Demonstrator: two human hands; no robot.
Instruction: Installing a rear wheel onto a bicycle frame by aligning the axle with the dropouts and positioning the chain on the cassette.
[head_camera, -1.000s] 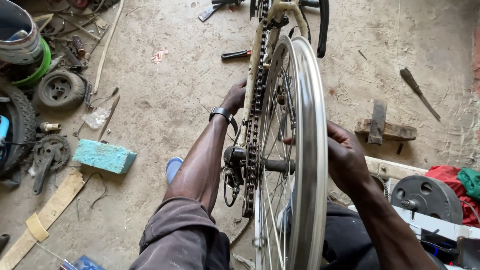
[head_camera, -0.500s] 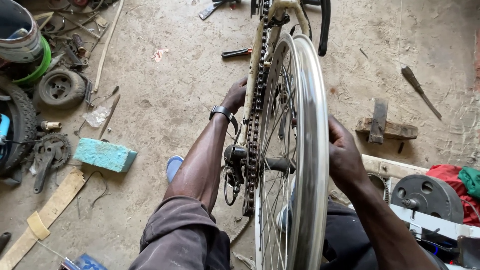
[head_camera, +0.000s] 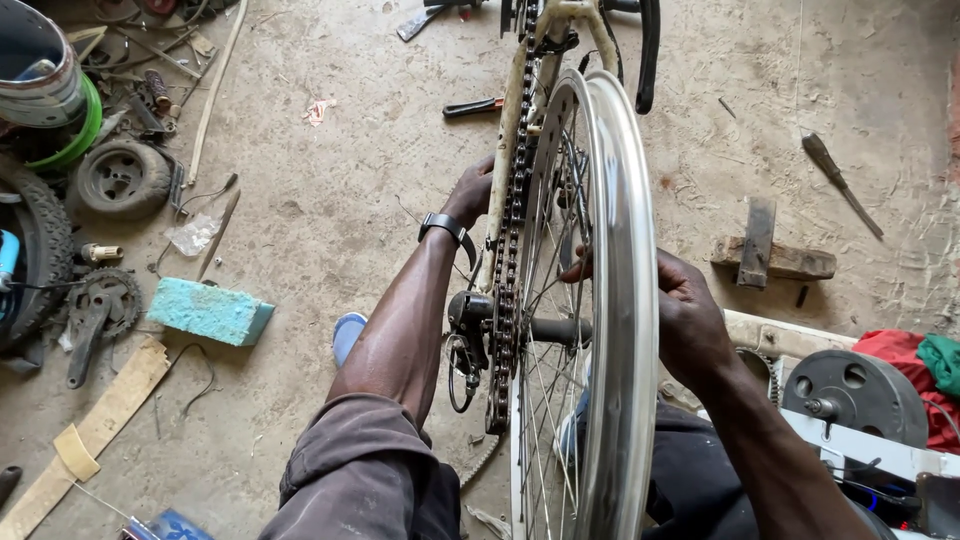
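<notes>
Two hands worked on a bike wheel (head_camera: 610, 300) that stood on edge right in front of the person. The wheel was already in the frame (head_camera: 510, 150), with the chain (head_camera: 508, 280) on its gears, so that part looked done. It had no tyre yet. The right hand (head_camera: 685, 320) curled over the shiny rim, fingers among the spokes, holding it. The left hand (head_camera: 470, 192) reached past the chain to the frame; I could not tell if it gripped. The wheel's flat side faced left and right, its axle pointed sideways, and the bike's long line ran away from the person. Farther off lay a green sponge (head_camera: 210, 312) and a wooden block (head_camera: 772, 258).
</notes>
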